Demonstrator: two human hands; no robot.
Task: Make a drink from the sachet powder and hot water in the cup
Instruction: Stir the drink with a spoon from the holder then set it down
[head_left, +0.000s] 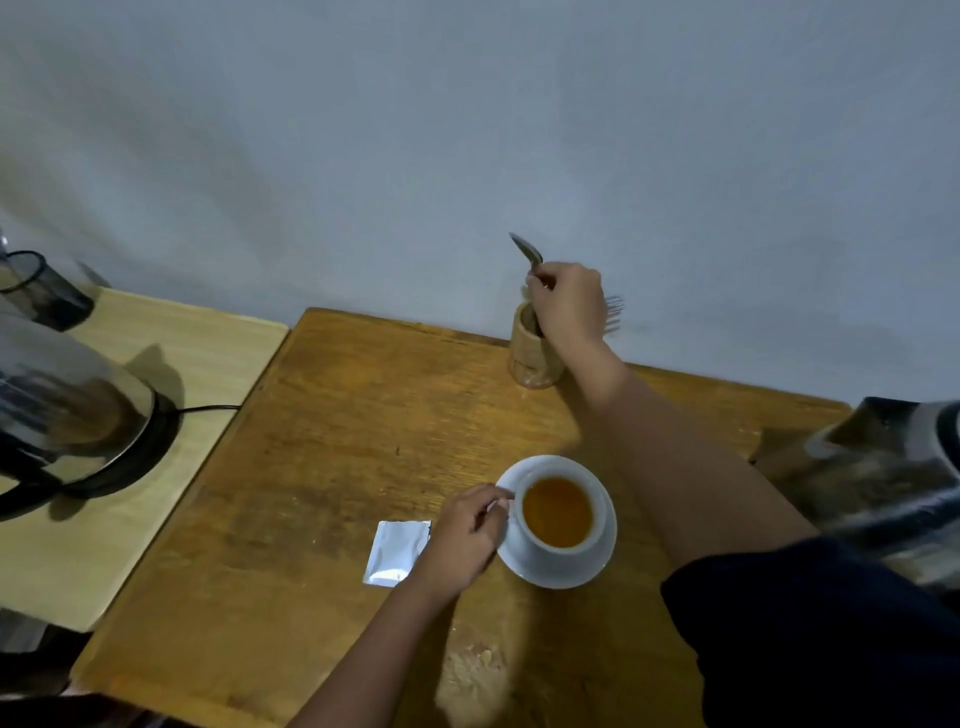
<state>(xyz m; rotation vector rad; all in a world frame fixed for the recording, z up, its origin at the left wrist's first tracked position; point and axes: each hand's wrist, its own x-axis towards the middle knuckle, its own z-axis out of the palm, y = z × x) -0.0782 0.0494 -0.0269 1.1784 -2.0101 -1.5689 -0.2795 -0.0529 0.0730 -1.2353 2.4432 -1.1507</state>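
Note:
A white cup (597, 540) holding amber liquid stands on a white saucer (561, 574) near the front of the wooden table (337, 441). My left hand (462, 535) pinches the cup's handle on its left side. A silver sachet (397, 553) lies flat just left of that hand. At the back of the table my right hand (569, 306) is shut on a metal spoon (527, 252), whose bowl points up above a wooden utensil holder (532, 356). The spoon's lower end is hidden by my fingers.
Fork tines (614, 312) stick out of the holder behind my right hand. A steel electric kettle (62, 405) on its black base stands on a paler side table (171, 467) at left, beside a dark container (44, 288). A grey wall runs along the back.

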